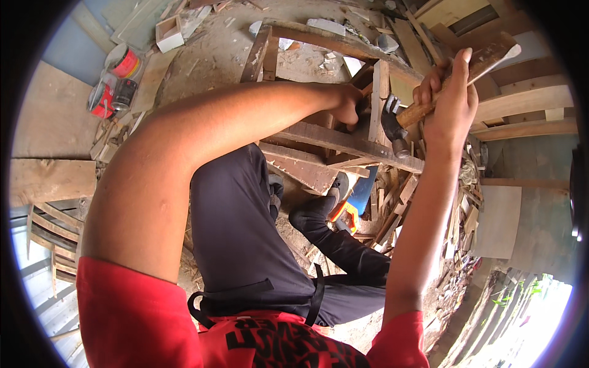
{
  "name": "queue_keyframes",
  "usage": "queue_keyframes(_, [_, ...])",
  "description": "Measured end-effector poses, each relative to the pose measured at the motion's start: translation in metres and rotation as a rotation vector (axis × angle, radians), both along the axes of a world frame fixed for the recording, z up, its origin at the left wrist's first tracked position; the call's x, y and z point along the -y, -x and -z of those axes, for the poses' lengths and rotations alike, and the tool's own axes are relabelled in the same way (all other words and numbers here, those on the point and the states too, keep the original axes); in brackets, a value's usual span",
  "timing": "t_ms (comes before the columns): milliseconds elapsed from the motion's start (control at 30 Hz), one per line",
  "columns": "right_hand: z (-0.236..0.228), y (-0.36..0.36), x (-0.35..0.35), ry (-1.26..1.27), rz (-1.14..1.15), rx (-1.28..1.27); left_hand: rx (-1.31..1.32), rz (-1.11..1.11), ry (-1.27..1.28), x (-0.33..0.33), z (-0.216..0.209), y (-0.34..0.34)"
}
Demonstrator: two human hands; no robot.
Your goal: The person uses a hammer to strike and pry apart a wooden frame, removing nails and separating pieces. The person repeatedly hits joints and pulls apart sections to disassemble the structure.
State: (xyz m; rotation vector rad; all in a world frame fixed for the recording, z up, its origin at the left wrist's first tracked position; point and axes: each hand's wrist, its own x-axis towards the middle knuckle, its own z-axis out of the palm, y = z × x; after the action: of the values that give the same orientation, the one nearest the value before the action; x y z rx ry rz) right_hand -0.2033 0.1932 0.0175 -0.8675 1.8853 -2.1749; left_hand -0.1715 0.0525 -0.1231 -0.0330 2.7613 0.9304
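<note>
Brown timber ahead of the knees: an open wooden frame (343,142) of rails and short uprights, upper middle of the view, with dusty floor (208,58) beyond it.

Left hand (348,105) – forearm laid across from the left – reaches in among the frame's members, close to an upright (379,101). Fingers mostly hidden; cannot tell whether they grip anything.

Right hand (448,98) raised, wrapped tight round the wooden handle of a hammer (415,114). Dark metal head hangs just beside that same upright, on its right (contact between the two cannot be made out). Hands well apart from each other, hammer head between them.

Below the frame: a dark-clad foot (313,214), and near it an orange-yellow handle (348,216) beside a blue panel (363,191).

Further out, left: two red-banded cans (125,64), with a dark can (125,93) close by; a pale open box (170,34) above. Right: heaped wood scraps (457,227), longer boards (521,104) higher up. Person wears a red shirt (138,316) and dark trousers (239,227).
</note>
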Motion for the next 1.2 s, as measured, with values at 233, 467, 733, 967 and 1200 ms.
queue_keyframes(233, [-0.042,0.006,-0.026,-0.408,0.208,-0.401,-0.021,0.054,-0.019,0.006,0.005,0.001])
queue_keyframes(467, [-0.059,0.004,-0.05,-0.703,-0.011,-0.239,-0.01,0.006,-0.058,0.005,0.011,0.004])
queue_keyframes(733, [0.006,-0.006,-0.012,0.106,-0.206,0.059,0.013,0.03,-0.013,0.003,0.0,0.001])
queue_keyframes(967, [0.021,-0.021,0.008,0.163,0.039,0.072,-0.037,-0.001,-0.034,0.004,0.008,0.0])
queue_keyframes(1200, [0.024,-0.035,0.007,0.166,0.146,-0.028,-0.037,0.017,0.043,-0.001,-0.003,-0.002])
